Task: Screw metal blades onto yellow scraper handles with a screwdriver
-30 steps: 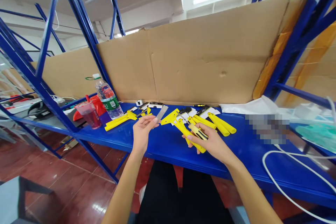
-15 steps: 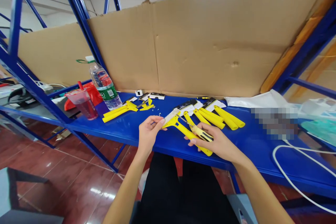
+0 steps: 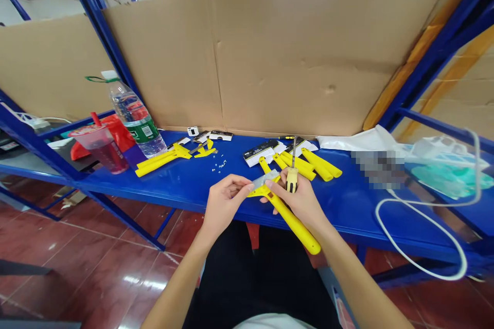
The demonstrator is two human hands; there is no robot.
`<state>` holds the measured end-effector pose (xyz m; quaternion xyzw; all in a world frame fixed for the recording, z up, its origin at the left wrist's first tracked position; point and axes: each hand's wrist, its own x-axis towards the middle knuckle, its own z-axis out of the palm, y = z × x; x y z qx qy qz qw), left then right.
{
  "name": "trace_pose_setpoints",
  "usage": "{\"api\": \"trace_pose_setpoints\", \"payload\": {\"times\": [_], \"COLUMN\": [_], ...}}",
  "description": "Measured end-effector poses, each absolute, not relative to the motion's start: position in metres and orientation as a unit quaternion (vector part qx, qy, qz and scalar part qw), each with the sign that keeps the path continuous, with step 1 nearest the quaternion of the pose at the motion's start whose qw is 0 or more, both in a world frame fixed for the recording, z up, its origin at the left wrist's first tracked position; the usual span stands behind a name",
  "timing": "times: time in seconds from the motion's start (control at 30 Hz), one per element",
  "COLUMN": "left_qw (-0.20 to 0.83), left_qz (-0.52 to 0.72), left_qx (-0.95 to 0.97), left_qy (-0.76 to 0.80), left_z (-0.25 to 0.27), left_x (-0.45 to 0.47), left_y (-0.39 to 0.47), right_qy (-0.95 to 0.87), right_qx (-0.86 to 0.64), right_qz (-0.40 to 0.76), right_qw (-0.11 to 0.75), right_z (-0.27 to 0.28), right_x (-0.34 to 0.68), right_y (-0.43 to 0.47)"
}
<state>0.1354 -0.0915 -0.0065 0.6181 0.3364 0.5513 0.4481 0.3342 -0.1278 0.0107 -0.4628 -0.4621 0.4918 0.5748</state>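
Observation:
A yellow scraper (image 3: 295,226) with a long handle is held above the front edge of the blue table, its handle slanting down to the right. Across its head lies a flat, pale grey blade (image 3: 264,180). My left hand (image 3: 226,200) pinches the left end of the scraper head and blade between thumb and fingers. My right hand (image 3: 304,203) grips the scraper near its head, thumb on the blade. That same hand also holds a screwdriver (image 3: 292,179) with a cream and black handle, its shaft pointing up and away.
More yellow scrapers (image 3: 320,164) and black-and-white packets (image 3: 257,154) lie behind my right hand. At left are other yellow scrapers (image 3: 162,160), a water bottle (image 3: 135,121) and a red drink cup (image 3: 102,149). Tiny pale bits (image 3: 219,164) are scattered mid-table. A white cable (image 3: 420,272) loops at right.
The scraper has come nearer to me, off the table. My right hand has shifted from the handle up to the head, and the screwdriver has swung from the scraper head to point upward.

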Motion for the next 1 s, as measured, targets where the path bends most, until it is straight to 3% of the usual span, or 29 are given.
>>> {"api": "trace_pose_setpoints", "payload": {"times": [0.2, 0.4, 0.53, 0.67, 1.0], "left_qw": [0.403, 0.080, -0.086, -0.104, -0.135], "left_qz": [0.511, 0.470, 0.331, 0.216, 0.189], "left_qx": [0.680, 0.786, 0.815, 0.822, 0.798], "left_qy": [0.337, 0.393, 0.467, 0.516, 0.557], "left_z": [-0.014, -0.019, -0.009, -0.009, -0.024], "left_x": [0.130, 0.090, 0.051, 0.030, 0.026], "left_y": [-0.092, -0.030, 0.049, 0.090, 0.081], "right_qy": [-0.466, -0.438, -0.393, -0.374, -0.380], "right_qx": [-0.461, -0.466, -0.427, -0.390, -0.364], "right_qz": [0.471, 0.436, 0.465, 0.490, 0.519], "right_qw": [0.590, 0.634, 0.668, 0.685, 0.673], "right_z": [0.011, 0.012, 0.014, 0.016, 0.018], "right_x": [0.347, 0.370, 0.379, 0.380, 0.378], "right_y": [-0.123, -0.115, -0.113, -0.113, -0.113]}}
